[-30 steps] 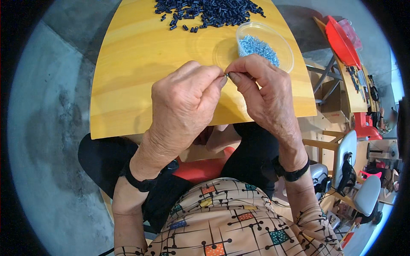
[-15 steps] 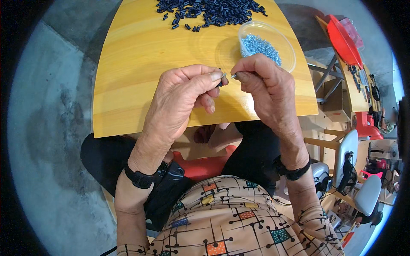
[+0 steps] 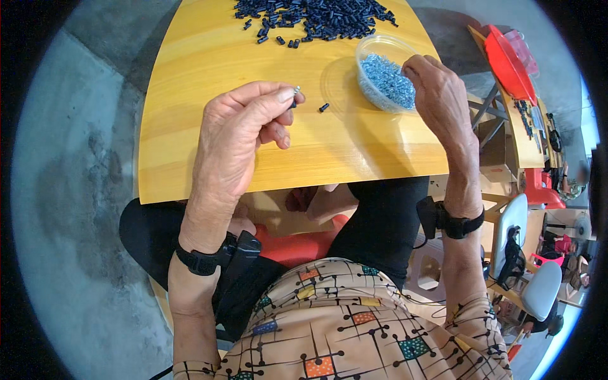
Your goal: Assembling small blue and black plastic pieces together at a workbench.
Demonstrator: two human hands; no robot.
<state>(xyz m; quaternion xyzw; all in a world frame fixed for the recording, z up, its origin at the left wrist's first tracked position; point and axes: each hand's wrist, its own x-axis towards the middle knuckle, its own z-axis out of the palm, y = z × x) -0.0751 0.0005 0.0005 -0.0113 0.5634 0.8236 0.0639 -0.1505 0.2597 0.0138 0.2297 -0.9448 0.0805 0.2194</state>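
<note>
Yellow wood makes up the table (image 3: 209,145), which curves away toward the far edge. Above its middle the left hand (image 3: 237,136) is raised, thumb and forefinger pinched together on a small dark part (image 3: 294,95) with a bright metal tip showing just past the fingertips; the other fingers curl loosely below. Just right of that pinch a single dark piece (image 3: 323,107) lies alone on the wood. Farther right stands a clear tub (image 3: 380,47) of silvery screws (image 3: 387,81), and the right hand (image 3: 440,95) rests at its right rim, fingers bent down toward the screws; whether they grip one I cannot tell, since the fingertips are hidden. At the far edge a heap (image 3: 316,16) of dark pieces spreads across the table. Both wrists carry black bands. Off to the right, well apart, a red tray (image 3: 506,60) sits on another bench.
</note>
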